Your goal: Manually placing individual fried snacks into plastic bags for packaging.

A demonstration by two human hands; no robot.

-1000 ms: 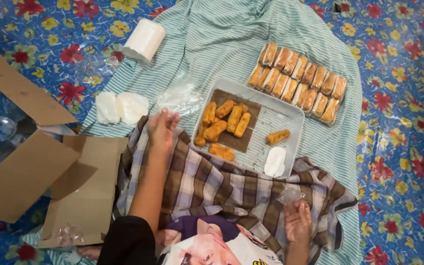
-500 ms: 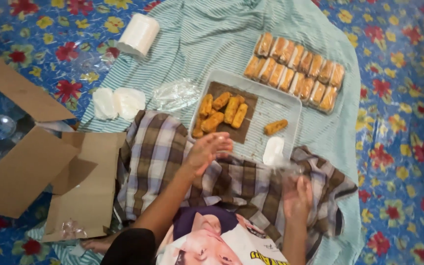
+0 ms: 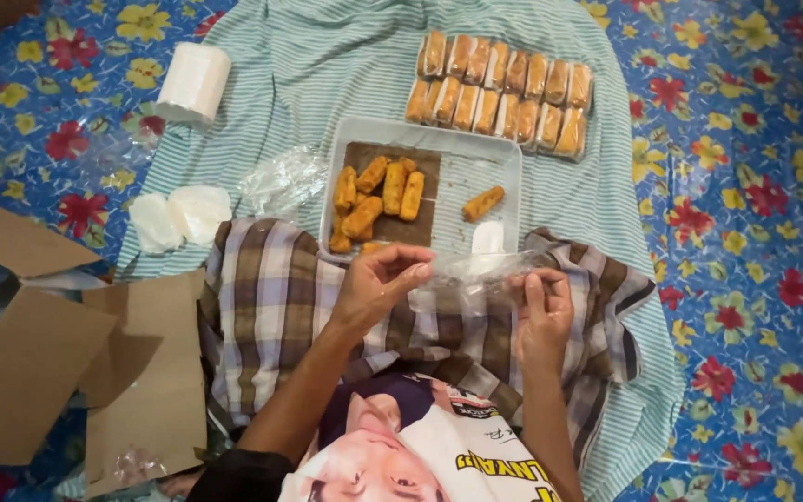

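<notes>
Both hands pinch a clear plastic bag [image 3: 476, 274] at centre frame: left hand [image 3: 378, 284] and right hand [image 3: 539, 311] with fingers closed on it. Above, the tray [image 3: 504, 153] holds fried rolls [image 3: 378, 195].

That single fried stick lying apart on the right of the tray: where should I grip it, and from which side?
Probably take the lone fried stick across its middle, fingers on its two long sides, coming straight down from above. It lies flat and slanted on the bare tray, apart from the pile, so both flanks are free; the ends taper and offer less hold.
</notes>
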